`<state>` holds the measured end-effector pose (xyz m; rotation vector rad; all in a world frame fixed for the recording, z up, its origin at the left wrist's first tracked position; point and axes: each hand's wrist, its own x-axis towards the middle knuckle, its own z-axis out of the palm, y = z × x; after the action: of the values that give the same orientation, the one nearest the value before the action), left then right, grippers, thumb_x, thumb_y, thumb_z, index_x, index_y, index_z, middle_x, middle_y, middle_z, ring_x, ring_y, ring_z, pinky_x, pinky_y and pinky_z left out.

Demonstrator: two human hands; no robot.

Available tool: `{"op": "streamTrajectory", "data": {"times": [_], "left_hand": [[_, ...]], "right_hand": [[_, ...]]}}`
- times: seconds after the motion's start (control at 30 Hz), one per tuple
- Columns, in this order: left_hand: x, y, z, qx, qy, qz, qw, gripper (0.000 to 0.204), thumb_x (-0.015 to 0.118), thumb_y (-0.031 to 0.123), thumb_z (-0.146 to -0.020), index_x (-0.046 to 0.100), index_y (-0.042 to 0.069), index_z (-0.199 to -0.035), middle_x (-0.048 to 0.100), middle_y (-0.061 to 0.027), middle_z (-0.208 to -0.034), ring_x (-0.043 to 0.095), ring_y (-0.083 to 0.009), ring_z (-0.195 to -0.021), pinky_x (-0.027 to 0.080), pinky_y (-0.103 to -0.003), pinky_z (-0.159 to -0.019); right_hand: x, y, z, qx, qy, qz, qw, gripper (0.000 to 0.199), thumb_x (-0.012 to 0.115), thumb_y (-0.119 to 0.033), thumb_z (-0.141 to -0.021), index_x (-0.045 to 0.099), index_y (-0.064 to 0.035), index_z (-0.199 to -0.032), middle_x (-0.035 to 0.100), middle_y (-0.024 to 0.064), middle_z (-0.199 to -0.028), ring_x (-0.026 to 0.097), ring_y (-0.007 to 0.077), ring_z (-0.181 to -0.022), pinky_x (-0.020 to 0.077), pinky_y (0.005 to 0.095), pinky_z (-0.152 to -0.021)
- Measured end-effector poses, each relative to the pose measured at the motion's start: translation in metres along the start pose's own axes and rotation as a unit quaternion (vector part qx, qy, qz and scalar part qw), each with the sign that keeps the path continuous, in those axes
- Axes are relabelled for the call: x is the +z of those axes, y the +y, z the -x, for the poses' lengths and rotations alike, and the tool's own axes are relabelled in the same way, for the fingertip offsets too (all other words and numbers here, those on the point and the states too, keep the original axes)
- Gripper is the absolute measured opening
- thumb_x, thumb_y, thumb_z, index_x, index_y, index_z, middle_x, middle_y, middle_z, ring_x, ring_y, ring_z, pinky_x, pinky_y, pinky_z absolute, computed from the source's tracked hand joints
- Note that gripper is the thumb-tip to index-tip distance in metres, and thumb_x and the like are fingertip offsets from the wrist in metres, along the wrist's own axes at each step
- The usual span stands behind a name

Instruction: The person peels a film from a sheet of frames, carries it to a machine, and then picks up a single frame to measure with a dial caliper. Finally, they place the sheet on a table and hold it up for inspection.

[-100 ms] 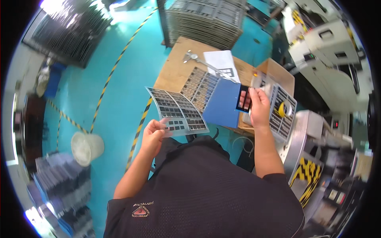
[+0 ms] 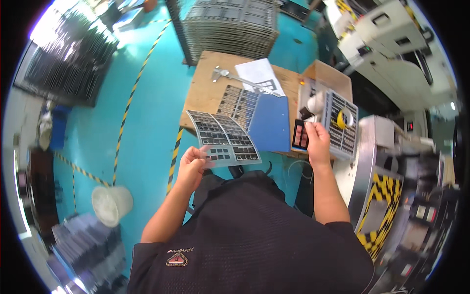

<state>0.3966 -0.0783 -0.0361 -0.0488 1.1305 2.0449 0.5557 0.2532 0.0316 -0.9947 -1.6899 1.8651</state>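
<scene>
Dark frame point(image 2: 299, 135) shifted rightward, off the blue board's point(image 2: 270, 125) edge

Right hand point(image 2: 318, 142) pinches this small frame by its right side beside the box point(image 2: 328, 72) on the bench point(image 2: 201, 81), thumb in front and fingers behind, probably to steady something thin. Left hand point(image 2: 191, 165) grips a bowed clear sheet point(image 2: 223, 137) of dark pieces by its near-left corner, likely keeping most rows untouched. A tape roll point(image 2: 340, 118) rests on the parts tray point(image 2: 342, 141), perhaps as a weight. White paper point(image 2: 254, 72) bears a printed drawing; lettering tops the shirt's point(image 2: 254, 225) triangular badge point(image 2: 176, 259). Machine labels are too small to read.
</scene>
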Motion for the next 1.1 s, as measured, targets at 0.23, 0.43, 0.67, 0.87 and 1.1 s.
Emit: {"op": "streamTrajectory", "data": {"times": [0.23, 0.43, 0.67, 0.87, 1.1], "left_hand": [[-0.026, 0.039, -0.07, -0.034, -0.129, 0.024, 0.991, 0.016, 0.047, -0.007, -0.077, 0.05, 0.006, -0.086, 0.059, -0.0176, -0.119, 0.065, -0.0244, -0.091, 0.058, -0.04, -0.078], [-0.121, 0.03, -0.127, -0.105, -0.071, -0.025, 0.992, 0.017, 0.047, 0.001, -0.084, 0.052, 0.007, -0.1, 0.057, -0.0145, -0.122, 0.064, -0.0277, -0.094, 0.058, -0.041, -0.078], [-0.07, 0.009, -0.024, -0.493, -0.286, -0.128, 0.811, 0.04, 0.056, 0.034, -0.097, 0.052, 0.007, -0.127, 0.061, -0.0129, -0.121, 0.062, -0.0275, -0.107, 0.054, -0.042, -0.086], [-0.042, 0.035, -0.013, -0.394, -0.315, -0.006, 0.863, 0.022, 0.057, 0.024, -0.097, 0.058, 0.008, -0.112, 0.067, -0.0115, -0.111, 0.068, -0.0269, -0.094, 0.058, -0.038, -0.079], [-0.081, 0.073, 0.003, -0.289, -0.271, -0.089, 0.914, 0.039, 0.052, 0.011, -0.096, 0.048, 0.009, -0.135, 0.067, -0.011, -0.106, 0.068, -0.0201, -0.085, 0.055, -0.028, -0.067]], "right_hand": [[-0.002, 0.057, 0.138, 0.07, 0.176, 0.036, 0.981, 0.021, 0.053, -0.019, -0.099, 0.059, -0.0005, -0.092, 0.068, 0.0079, -0.088, 0.065, 0.0125, -0.073, 0.0536, 0.0267, -0.066], [0.052, 0.113, 0.215, 0.096, 0.218, 0.058, 0.969, 0.022, 0.055, -0.018, -0.098, 0.062, -0.0002, -0.087, 0.068, 0.0054, -0.083, 0.062, 0.0093, -0.071, 0.0509, 0.0247, -0.064], [0.166, 0.072, 0.203, -0.213, 0.124, 0.395, 0.885, 0.02, 0.072, -0.008, -0.079, 0.069, -0.0082, -0.098, 0.057, 0.0075, -0.079, 0.058, 0.0269, -0.072, 0.048, 0.0348, -0.063], [0.184, 0.049, 0.191, -0.368, -0.04, 0.463, 0.805, 0.039, 0.072, -0.006, -0.076, 0.065, -0.0136, -0.114, 0.06, 0.0087, -0.101, 0.061, 0.0269, -0.087, 0.0501, 0.038, -0.075], [0.041, 0.125, 0.219, -0.013, 0.157, 0.472, 0.868, 0.052, 0.067, -0.018, -0.082, 0.054, -0.0046, -0.13, 0.059, 0.0196, -0.123, 0.055, 0.0329, -0.117, 0.0432, 0.0405, -0.1]]}}
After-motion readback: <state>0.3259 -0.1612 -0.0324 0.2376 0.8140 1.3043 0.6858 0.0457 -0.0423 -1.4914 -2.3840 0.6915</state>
